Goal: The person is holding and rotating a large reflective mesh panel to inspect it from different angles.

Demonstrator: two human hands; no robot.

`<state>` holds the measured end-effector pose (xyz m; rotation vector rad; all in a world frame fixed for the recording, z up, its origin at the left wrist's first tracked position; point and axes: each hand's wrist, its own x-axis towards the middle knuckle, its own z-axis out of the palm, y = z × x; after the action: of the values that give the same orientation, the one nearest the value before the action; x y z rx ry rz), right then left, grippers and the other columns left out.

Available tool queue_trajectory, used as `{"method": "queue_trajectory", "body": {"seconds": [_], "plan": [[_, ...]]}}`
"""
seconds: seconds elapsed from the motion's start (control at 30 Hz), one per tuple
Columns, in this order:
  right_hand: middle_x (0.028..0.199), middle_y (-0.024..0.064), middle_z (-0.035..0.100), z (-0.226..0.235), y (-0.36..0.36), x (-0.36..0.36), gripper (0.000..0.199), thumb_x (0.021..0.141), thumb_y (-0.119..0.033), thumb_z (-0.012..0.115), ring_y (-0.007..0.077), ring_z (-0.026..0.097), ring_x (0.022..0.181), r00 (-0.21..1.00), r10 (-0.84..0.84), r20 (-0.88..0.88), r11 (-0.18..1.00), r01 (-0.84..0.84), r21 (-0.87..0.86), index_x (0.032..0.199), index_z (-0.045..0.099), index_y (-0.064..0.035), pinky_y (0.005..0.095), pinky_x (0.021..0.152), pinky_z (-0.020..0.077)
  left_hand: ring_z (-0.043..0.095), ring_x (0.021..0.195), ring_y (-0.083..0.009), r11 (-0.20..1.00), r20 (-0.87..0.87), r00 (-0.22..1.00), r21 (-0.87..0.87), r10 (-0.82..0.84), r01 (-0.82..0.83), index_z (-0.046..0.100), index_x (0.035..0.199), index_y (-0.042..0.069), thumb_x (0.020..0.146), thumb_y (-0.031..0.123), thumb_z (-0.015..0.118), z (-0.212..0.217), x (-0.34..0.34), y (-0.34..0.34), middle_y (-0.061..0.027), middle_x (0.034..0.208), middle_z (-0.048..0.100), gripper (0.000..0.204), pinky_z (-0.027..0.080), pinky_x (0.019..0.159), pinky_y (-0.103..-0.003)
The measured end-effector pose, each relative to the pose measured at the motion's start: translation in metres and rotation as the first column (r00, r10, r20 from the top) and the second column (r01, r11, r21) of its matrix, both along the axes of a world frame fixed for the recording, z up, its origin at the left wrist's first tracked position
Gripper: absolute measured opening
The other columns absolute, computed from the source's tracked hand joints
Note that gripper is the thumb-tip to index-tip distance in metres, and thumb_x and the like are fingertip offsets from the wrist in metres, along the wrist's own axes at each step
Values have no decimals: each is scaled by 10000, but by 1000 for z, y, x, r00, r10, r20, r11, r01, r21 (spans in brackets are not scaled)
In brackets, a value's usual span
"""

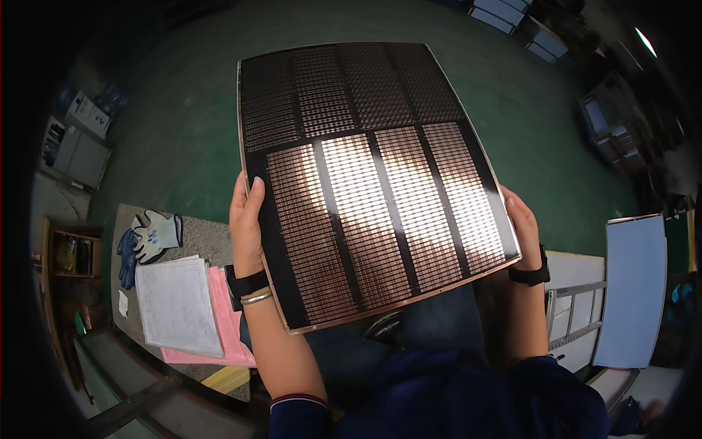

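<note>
Thumb [256, 192] of my left hand [247, 223] lies on the copper-patterned panel [391, 186], the fingers [238, 192] half closed at its edge; my right hand [523, 223] holds the opposite edge, also half closed, so it is between them. Outward, beyond my left hand, are white papers [179, 304] and gloves [158, 235]; beyond my right, a blue board [632, 293].

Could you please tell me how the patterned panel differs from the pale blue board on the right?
The patterned panel is dark with blocks of fine coppery grid, while the pale blue board is plain. The patterned panel catches a bright glare; the pale blue board shows none. The left hand and right hand grip the patterned panel, but neither touches the pale blue board. Both look flat and roughly rectangular.
</note>
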<state>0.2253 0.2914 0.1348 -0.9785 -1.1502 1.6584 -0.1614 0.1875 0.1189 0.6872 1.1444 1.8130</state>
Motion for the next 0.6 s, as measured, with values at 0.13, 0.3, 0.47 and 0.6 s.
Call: {"method": "queue_trajectory", "body": {"seconds": [0.13,0.3,0.47,0.6], "plan": [[1125,135,594,6,-1,-2,392,948,-206,443,158,589,986,1000,1,-13,1000,-1,31,1231,475,63,264,854,468,541,1013,-110,999,34,999,44,-6,5,438,1276,-1,949,182,463,2,4,2,-62,1152,560,376,426,880,-231],[1118,133,598,10,-2,-5,384,948,-208,448,158,592,974,1000,-10,-12,999,11,50,1217,489,62,266,845,471,570,946,-116,1000,32,999,30,1,-2,448,1259,3,956,164,441,2,3,1,-72,1108,573,343,476,806,-231],[1098,127,604,13,-2,-5,373,948,-204,450,148,595,951,999,-41,-12,998,42,38,1208,497,59,259,831,473,572,923,-119,999,80,997,45,17,-21,458,1240,1,949,159,456,6,5,2,-73,1098,572,331,482,786,-233],[1084,122,609,15,0,-7,369,948,-200,449,143,595,942,999,-51,-18,998,52,39,1204,499,61,254,825,473,565,920,-124,999,74,996,32,40,-43,445,1246,-6,943,155,463,7,6,4,-77,1090,567,343,472,794,-237]]}}
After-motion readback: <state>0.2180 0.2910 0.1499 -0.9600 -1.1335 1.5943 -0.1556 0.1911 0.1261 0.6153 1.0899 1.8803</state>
